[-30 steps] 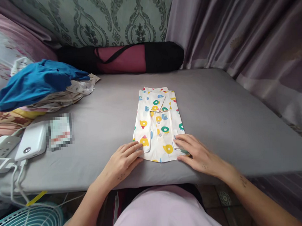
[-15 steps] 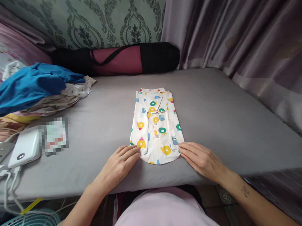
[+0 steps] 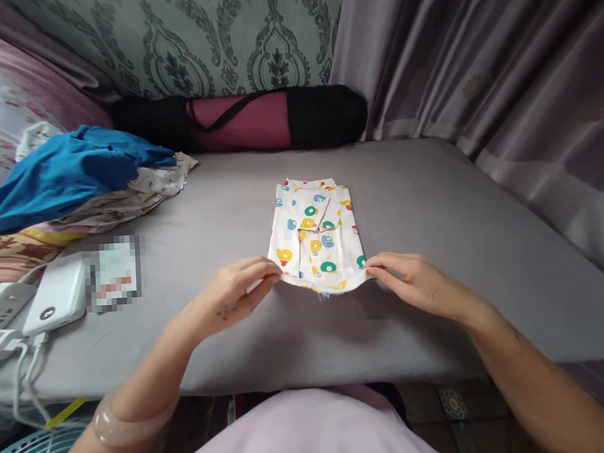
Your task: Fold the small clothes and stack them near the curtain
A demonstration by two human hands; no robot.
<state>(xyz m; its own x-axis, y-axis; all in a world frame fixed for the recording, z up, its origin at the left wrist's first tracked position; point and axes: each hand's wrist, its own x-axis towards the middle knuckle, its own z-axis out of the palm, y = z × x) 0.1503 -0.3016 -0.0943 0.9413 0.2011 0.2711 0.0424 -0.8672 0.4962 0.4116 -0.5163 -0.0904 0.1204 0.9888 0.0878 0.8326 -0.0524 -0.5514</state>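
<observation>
A white shirt [image 3: 327, 242] with colourful prints lies buttons up on the grey bed surface, its sides and sleeves folded inward and its collar at the far end. My left hand [image 3: 242, 286] pinches the near left corner of the hem between thumb and fingers. At the near right corner, my right hand [image 3: 409, 278] grips the cloth in the same way. Between them the hem is lifted a little off the surface and curves, with its underside hidden.
Blue and pale clothes [image 3: 74, 173] are heaped at the left. Nearer are a white power bank [image 3: 57, 290], a power strip [image 3: 8, 303] with cables and a blurred-out packet [image 3: 114, 273]. A black and maroon bag [image 3: 237, 122] lies along the wall.
Both hands have risen and moved away from my body, raising the shirt's hem, which lay flat before. The fingers now pinch its corners. The view has shifted slightly.
</observation>
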